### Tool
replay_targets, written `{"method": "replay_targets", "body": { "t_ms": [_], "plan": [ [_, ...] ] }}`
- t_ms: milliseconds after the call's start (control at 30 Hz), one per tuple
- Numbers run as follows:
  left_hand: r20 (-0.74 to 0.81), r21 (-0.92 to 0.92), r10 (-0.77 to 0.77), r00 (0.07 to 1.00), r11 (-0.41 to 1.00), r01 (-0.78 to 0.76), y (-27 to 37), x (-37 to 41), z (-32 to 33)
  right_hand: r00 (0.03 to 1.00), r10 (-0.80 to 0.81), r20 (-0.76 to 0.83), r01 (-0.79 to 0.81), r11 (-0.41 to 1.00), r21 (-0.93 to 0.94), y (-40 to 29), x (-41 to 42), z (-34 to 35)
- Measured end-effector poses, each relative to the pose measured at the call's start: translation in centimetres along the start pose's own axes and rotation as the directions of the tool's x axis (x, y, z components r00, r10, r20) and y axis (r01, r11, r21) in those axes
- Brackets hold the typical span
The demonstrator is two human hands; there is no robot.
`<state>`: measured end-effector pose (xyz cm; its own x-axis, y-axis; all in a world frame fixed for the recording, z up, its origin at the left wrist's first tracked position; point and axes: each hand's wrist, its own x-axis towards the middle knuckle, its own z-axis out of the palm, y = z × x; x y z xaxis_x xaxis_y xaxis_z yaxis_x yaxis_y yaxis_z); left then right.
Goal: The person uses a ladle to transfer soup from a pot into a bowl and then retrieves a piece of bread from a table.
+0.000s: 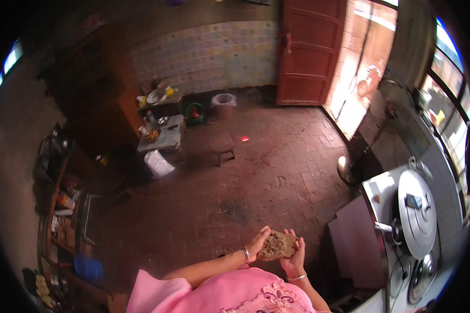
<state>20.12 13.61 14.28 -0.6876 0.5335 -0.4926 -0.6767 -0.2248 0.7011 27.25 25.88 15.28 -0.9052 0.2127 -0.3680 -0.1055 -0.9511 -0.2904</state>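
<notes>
A brown lump with a rough, crumbly or fibrous surface is held in front of my body, above the brick floor. Its right part looks paler and smoother; what it is made of I cannot tell. My left hand presses against its left side, fingers extended. From the right and below, my right hand supports it, with fingertips showing at its far edge. Each wrist wears a silver bangle.
To my right is a counter with a large lidded pan and a pedestal fan beyond. Ahead are a low stool, a small table and a lined bin. Shelves stand left; a red door is open.
</notes>
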Motion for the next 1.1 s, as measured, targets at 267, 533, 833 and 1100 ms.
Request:
{"method": "replay_targets", "body": {
  "t_ms": [267, 533, 833, 1100],
  "plan": [
    [0.015, -0.394, -0.141, 0.990, 0.909, 0.136, 12.5, -1.7, -15.1, 0.886, 0.439, 0.150, -0.389, 0.879, -0.275, 14.1, 11.7, 7.2],
    [-0.075, -0.387, 0.009, 0.997, 0.921, -0.037, 20.7, 3.8, -29.5, 0.754, 0.638, -0.158, -0.651, 0.692, -0.312, 25.4, 25.1, 12.6],
    [-0.165, -0.278, 0.053, 0.985, 0.956, -0.098, 35.3, 10.6, -39.2, 0.746, 0.665, -0.036, -0.655, 0.723, -0.219, 34.1, 38.2, 22.7],
    [-0.136, -0.280, 0.110, 0.985, 0.949, -0.145, 44.5, 10.4, -45.7, 0.746, 0.642, -0.175, -0.666, 0.711, -0.226, 40.7, 42.0, 31.0]
  ]
}}
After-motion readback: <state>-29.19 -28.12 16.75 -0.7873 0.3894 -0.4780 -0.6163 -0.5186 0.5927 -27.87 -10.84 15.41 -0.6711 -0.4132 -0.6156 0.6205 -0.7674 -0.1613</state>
